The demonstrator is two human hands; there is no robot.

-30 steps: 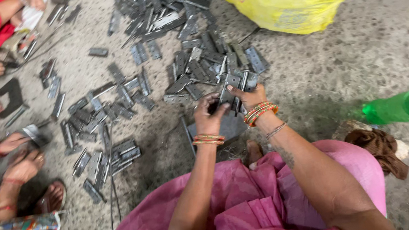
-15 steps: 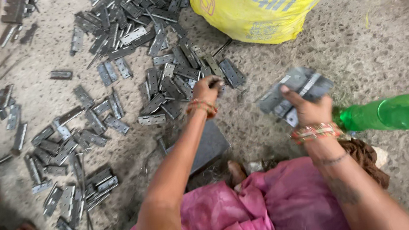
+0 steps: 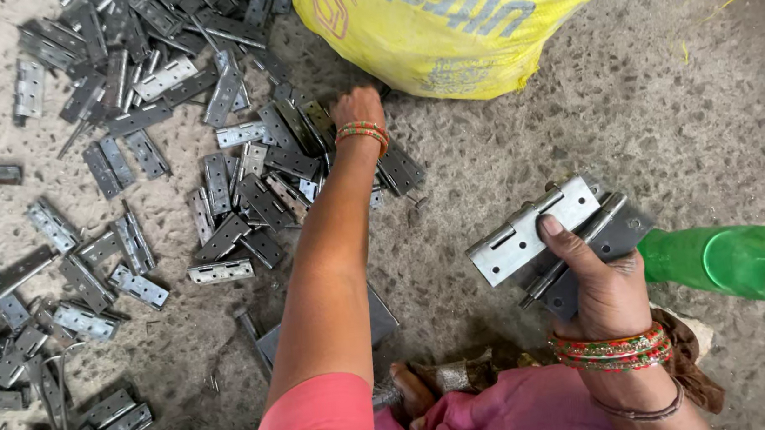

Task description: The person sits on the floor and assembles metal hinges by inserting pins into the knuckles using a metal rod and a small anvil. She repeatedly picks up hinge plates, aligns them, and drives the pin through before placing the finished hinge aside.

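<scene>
- Gripping a small stack of hinges (image 3: 561, 240) was what your right hand (image 3: 607, 289) was doing, fingers curled round them, thumb pressed on the top leaf, held up above the concrete floor (image 3: 673, 122) near the green bottle (image 3: 742, 260).
- Your left hand (image 3: 360, 114) was stretched out into the hinge pile (image 3: 239, 182) beside the yellow sack (image 3: 466, 15); I couldn't tell how far open it was, the fingers were hidden among the metal.
- Handling-wise I'd guess stiff steel, fairly heavy in a bunch, smooth and prone to sliding or flapping open, with sharp-ish edges. Pinching across the flat leaves looked safest.
- Count: roughly three or four hinges in the stack, hard to say exactly; dozens loose on the floor, too many to count; one sack, one bottle.
</scene>
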